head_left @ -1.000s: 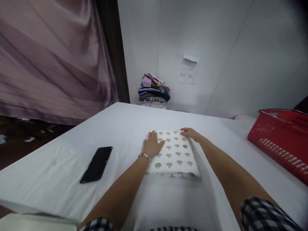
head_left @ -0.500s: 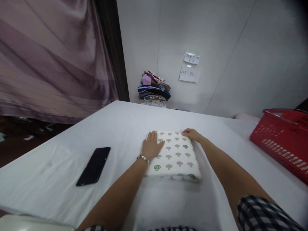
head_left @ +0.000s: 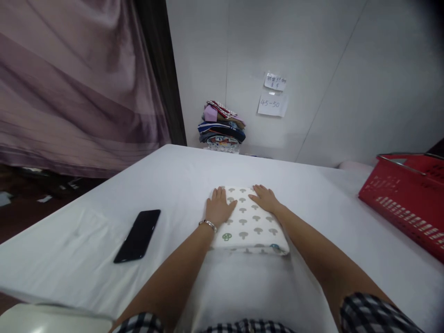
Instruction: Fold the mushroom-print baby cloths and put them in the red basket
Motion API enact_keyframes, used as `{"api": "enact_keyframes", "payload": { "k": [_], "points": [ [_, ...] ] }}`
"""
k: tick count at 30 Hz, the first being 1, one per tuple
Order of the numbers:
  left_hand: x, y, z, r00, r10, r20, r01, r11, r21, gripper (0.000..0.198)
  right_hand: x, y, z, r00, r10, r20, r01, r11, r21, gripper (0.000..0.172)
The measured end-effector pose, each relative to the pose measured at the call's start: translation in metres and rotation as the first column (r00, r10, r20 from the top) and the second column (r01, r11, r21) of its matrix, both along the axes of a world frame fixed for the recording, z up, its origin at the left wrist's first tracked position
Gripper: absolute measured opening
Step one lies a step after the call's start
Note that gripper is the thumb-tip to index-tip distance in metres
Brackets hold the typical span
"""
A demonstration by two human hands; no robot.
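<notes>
A folded white cloth printed with grey mushrooms, plus a green and a blue one, lies flat on the white-covered table. My left hand rests on its left edge, palm down, thumb spread to the right. On the cloth's upper right part lies my right hand, also flat with its fingers apart. Neither hand grips anything. A bracelet circles my left wrist.
A black phone lies to the left on the table. At the right edge stands a red basket. Stacked fabrics stand by the wall beyond the table. A pink curtain hangs at the left.
My right hand has moved left from the cloth's far right corner onto its top, and its fingers have spread flat. My left hand has stayed on the left edge.
</notes>
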State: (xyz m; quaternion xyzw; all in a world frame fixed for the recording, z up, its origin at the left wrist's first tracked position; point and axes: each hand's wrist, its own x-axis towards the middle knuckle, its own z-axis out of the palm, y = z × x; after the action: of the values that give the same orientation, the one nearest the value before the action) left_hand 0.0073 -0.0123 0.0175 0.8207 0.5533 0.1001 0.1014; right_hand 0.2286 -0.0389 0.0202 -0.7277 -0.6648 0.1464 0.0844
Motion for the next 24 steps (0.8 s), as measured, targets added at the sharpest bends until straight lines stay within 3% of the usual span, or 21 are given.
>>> {"api": "enact_keyframes", "payload": {
  "k": [6, 10, 14, 18, 21, 24],
  "points": [
    [-0.001, 0.001, 0.0, 1.0, 0.009, 0.002, -0.009, 1.0, -0.001, 0.076, -0.01, -0.02, 0.01, 0.998, -0.027, 0.05, 0.027, 1.0, -0.001, 0.07],
    [0.0, -0.001, -0.001, 1.0, 0.002, 0.006, -0.002, 1.0, -0.006, 0.078, -0.023, -0.048, 0.006, 0.996, 0.051, 0.074, -0.055, 0.997, 0.051, 0.068],
    [0.0, -0.001, 0.005, 1.0, -0.004, 0.024, 0.005, 0.999, -0.043, 0.077, -0.028, -0.06, 0.008, 1.0, 0.03, 0.006, -0.03, 1.0, 0.0, 0.063],
    [-0.01, 0.004, 0.02, 0.984, -0.038, 0.172, 0.068, 0.982, -0.175, 0.073, -0.032, -0.081, 0.014, 0.993, -0.002, -0.118, 0.008, 0.998, 0.055, 0.06],
    [-0.03, 0.0, 0.026, 0.968, -0.039, 0.248, 0.094, 0.972, -0.216, 0.065, -0.038, -0.115, 0.014, 0.98, 0.098, -0.172, -0.075, 0.988, 0.134, 0.059],
    [-0.059, -0.024, 0.022, 0.951, -0.101, 0.292, 0.153, 0.975, -0.161, 0.059, -0.04, -0.15, 0.01, 0.963, 0.241, -0.117, -0.215, 0.956, 0.197, 0.056]
  ]
}}
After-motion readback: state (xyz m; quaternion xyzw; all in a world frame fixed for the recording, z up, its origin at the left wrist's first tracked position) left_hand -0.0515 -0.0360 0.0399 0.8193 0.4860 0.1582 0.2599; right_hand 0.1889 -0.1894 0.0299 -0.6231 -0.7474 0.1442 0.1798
